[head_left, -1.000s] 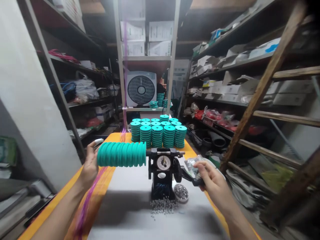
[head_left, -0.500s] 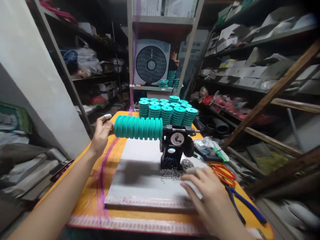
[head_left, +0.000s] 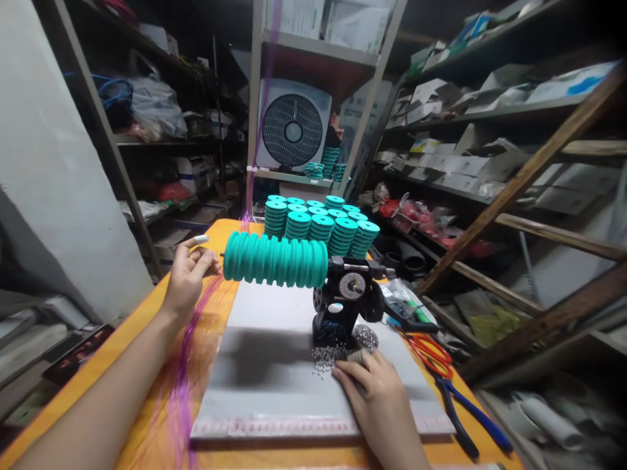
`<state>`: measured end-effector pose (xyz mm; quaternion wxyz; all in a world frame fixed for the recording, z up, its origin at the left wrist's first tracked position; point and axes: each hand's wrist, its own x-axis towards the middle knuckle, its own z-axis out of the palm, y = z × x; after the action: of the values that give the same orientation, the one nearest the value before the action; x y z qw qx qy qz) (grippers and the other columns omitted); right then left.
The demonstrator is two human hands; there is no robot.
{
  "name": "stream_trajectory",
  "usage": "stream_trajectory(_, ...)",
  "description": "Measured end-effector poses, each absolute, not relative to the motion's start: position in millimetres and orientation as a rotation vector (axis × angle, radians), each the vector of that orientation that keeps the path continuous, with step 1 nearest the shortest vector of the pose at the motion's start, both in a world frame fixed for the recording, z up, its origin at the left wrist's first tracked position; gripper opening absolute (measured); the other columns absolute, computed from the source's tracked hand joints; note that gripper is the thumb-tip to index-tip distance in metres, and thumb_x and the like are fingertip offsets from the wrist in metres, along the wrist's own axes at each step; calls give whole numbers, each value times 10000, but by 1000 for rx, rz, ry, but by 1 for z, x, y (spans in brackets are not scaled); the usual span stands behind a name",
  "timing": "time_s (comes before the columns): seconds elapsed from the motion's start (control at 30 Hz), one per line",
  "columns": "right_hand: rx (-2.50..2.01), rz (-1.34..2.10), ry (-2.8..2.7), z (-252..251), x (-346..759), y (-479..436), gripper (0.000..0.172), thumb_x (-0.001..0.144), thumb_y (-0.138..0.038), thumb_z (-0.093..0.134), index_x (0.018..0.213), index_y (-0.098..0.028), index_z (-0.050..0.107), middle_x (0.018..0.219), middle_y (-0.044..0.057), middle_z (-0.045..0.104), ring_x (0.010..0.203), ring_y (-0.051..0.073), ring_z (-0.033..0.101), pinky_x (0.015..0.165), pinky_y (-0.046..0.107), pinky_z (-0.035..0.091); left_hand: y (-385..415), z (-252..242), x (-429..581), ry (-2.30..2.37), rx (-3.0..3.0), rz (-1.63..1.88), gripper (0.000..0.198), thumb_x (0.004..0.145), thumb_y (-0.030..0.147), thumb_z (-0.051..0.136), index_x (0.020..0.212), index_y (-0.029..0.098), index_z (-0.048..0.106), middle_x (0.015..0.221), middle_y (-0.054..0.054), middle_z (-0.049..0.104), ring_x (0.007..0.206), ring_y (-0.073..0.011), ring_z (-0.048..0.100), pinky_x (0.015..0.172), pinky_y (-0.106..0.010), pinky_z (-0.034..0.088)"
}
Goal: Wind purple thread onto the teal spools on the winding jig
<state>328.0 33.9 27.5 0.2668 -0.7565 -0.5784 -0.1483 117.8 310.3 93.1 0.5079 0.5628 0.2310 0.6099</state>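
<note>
Before me: teal ribbed spools [head_left: 275, 260], packed in horizontal row; small silver beads [head_left: 323, 358], scattered loose on white board [head_left: 264, 401].

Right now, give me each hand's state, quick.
Left hand: pinched closed beside the teal spool row; whether it holds anything cannot be told.
Right hand: at the silvery beads; open or closed cannot be told.

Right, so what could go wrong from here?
The loose silver beads lie at the fingertips of the right hand, so a careless sweep might scatter them across the white board. The purple strands lie spread beside the left forearm and could snag or tangle. The blue-handled tool lies near the right edge of the orange table; a bump might knock it off.
</note>
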Motion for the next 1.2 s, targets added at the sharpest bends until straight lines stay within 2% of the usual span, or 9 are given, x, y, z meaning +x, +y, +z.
stream_trajectory(0.27,-1978,-358,-1679,21,340,39,86,897,-247,525,876,-233,607,854,48,591,812,211,581,710,364,513,298,102,117,570,1396,1438,357,797,344,654,1106,220,525,756,28,574,654,-110,555,632,-243,489)
stream_trajectory(0.47,-1980,-272,-1684,29,335,43,105,880,-244,554,909,-245,656,881,56,612,857,219,599,731,359,534,297,103,114,603,1432,1444,327,797,350,650,1079,220,548,759,23,571,648,-115,552,628,-252,492)
stream_trajectory(0.6,-1969,-241,-1626,30,331,45,149,898,-225,526,844,-230,665,836,51,603,822,212,588,712,357,516,302,102,113,600,1425,1489,292,783,329,657,1033,216,558,718,29,570,613,-119,554,619,-266,500)
stream_trajectory(0.77,-1944,-283,-1558,33,334,43,138,885,-280,563,810,-228,666,786,39,604,776,200,598,669,329,507,303,101,115,590,1417,1480,274,787,326,652,1017,206,563,711,32,553,602,-114,541,597,-255,501)
stream_trajectory(0.87,-1921,-331,-1583,33,339,40,153,898,-296,544,860,-234,679,771,35,630,747,189,619,650,309,513,302,101,115,549,1391,1480,252,814,355,619,1008,201,574,761,15,573,655,-123,566,643,-271,514)
stream_trajectory(1.03,-1831,-506,-1642,32,340,40,179,927,-279,486,927,-221,656,803,41,665,752,195,647,662,318,521,299,101,116,408,1343,1455,286,839,415,592,1026,199,574,923,-40,650,853,-161,622,804,-305,496)
stream_trajectory(1.2,-1579,-605,-1733,85,328,53,126,911,-194,517,996,-203,609,852,43,656,773,159,654,684,265,507,291,99,122,294,1356,1388,295,798,406,668,1001,217,567,1023,-46,640,910,-156,614,830,-289,481)
